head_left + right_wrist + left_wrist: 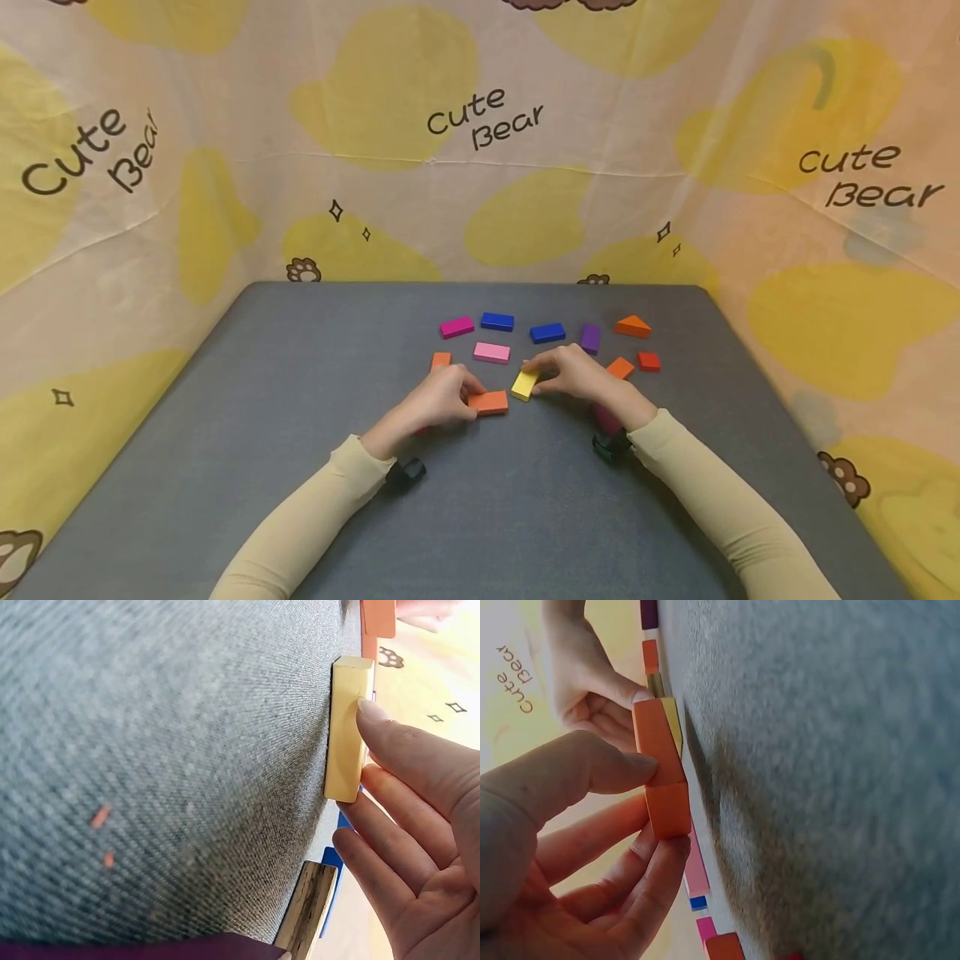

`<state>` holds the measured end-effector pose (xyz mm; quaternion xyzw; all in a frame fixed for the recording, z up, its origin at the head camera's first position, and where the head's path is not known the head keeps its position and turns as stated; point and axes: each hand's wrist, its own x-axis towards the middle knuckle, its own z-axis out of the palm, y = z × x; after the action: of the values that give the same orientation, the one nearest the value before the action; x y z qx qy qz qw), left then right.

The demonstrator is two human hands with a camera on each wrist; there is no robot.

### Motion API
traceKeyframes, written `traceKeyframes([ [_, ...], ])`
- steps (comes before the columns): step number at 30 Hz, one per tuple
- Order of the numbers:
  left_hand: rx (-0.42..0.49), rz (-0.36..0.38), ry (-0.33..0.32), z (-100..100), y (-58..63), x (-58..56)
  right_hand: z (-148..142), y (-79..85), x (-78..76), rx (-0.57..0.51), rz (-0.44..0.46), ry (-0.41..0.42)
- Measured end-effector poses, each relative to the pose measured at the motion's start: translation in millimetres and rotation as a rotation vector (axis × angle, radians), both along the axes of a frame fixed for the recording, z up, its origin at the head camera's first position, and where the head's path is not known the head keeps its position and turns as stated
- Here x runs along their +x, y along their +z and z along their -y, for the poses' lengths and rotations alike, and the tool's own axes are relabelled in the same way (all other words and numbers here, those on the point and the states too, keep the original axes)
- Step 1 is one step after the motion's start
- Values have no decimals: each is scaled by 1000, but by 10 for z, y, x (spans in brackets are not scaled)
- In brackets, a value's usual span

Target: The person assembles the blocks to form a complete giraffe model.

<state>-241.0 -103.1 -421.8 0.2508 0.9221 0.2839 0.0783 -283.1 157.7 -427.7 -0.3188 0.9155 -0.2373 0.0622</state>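
My left hand (441, 395) pinches an orange rectangular block (489, 403) between thumb and fingers. The left wrist view shows that orange block (660, 754) held just over the grey surface, its shadow below. My right hand (576, 373) holds a yellow block (524, 384) by its side, to the right of the orange one. From the right wrist, the yellow block (350, 729) appears close to the tabletop, with the thumb on one face and fingertips at its lower end. A pink block (491, 353) lies just beyond both hands.
Behind lie a magenta block (457, 327), two blue blocks (497, 322) and a purple block (591, 339). An orange triangle (633, 327), a red block (648, 362) and an orange block (620, 368) lie right. Another orange block (441, 359) is partly behind my left hand. Patterned cloth (480, 208) surrounds the table.
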Motion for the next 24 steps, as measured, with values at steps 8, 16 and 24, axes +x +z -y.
traceKeyframes([
  [8,-2,-24,-59,-37,-19,13,-15,-10,-13,8,6,-16],
  [16,-21,-5,-84,-64,-36,-14,-17,-5,-6,2,-2,-4],
  [24,-22,1,-84,-71,-59,-43,-10,-1,-7,2,12,-3],
])
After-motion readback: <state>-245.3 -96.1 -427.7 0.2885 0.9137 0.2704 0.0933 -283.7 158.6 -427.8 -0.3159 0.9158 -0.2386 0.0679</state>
